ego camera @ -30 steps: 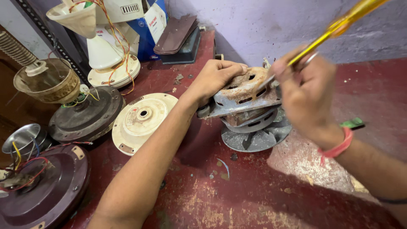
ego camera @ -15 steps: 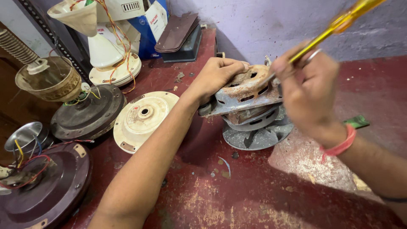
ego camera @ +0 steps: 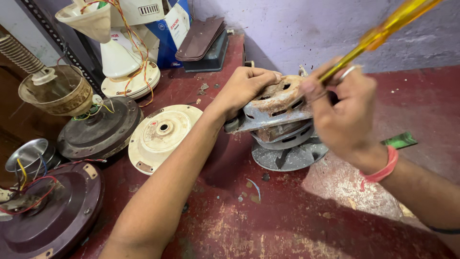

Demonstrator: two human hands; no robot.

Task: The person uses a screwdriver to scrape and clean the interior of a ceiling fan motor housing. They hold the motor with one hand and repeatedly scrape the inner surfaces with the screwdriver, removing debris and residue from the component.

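Standing on the worn red floor (ego camera: 287,225), between a cream fan cover (ego camera: 163,134) and a green scrap (ego camera: 400,140): a rusty motor (ego camera: 282,122), stacked metal housing, probably heavy, rigid, rough with flaking rust. Clamped from above by the left hand (ego camera: 247,88), fingers curled over the upper shell. Gripped in the right hand (ego camera: 345,120), a yellow-handled screwdriver (ego camera: 378,36), tip hidden. Best held by the protruding flange or broad rim, away from sharp edges

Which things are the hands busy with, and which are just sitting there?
Busy with: rusty motor, held by the left hand; yellow screwdriver, in the right hand.

Just sitting: cream fan cover, maroon fan motor, dark fan motor, white fan base.
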